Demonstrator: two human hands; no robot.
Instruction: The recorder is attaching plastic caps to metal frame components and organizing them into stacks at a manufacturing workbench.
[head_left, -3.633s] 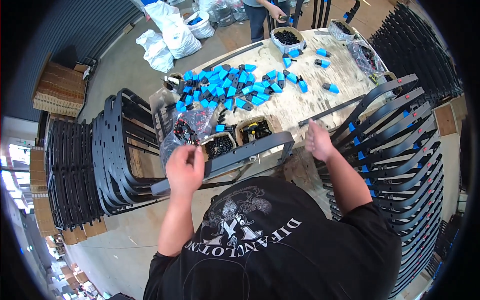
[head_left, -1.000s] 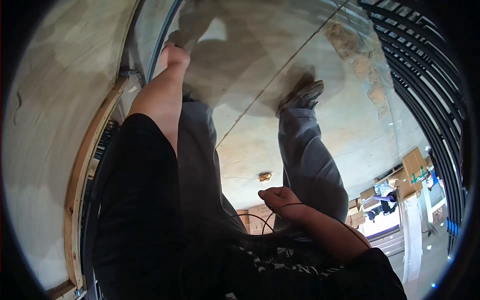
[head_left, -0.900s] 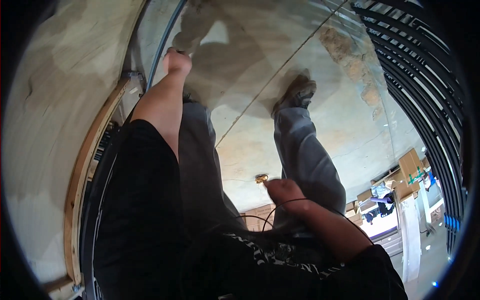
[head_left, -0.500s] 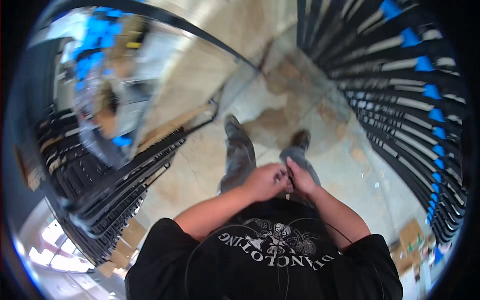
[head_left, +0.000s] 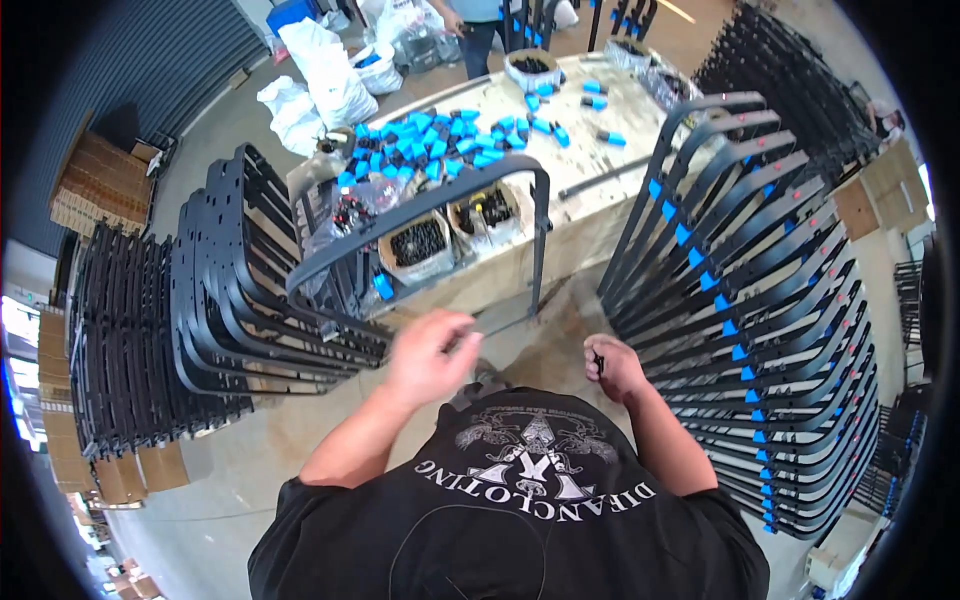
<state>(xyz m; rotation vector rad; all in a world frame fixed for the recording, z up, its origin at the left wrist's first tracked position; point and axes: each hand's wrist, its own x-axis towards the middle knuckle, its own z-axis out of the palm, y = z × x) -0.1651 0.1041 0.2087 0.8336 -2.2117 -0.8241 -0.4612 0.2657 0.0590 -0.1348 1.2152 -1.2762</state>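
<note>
My left hand [head_left: 425,358] is raised in front of my body with its fingers curled. Something dark shows between thumb and fingers, too small to name. My right hand [head_left: 615,370] is closed in a fist around a small black piece [head_left: 598,362] whose kind I cannot make out. Ahead of both hands stands a bent black metal tube frame [head_left: 425,208], its upper bar crossing in front of the worktable [head_left: 590,205]. On that table, blue-and-black plastic pieces [head_left: 430,140] lie in a heap, and bins of small black parts [head_left: 418,243] stand at its near edge.
Close on my right a long row of black frames [head_left: 760,300] with blue pieces leans together. More black frames [head_left: 225,290] are stacked on my left. White sacks [head_left: 325,75] lie beyond the table, where another person [head_left: 478,40] stands. Cardboard [head_left: 105,190] is piled far left.
My hands, together at my waist before, have come apart, the left one forward and left. My view has swung up from the floor to the table and the bent frame.
</note>
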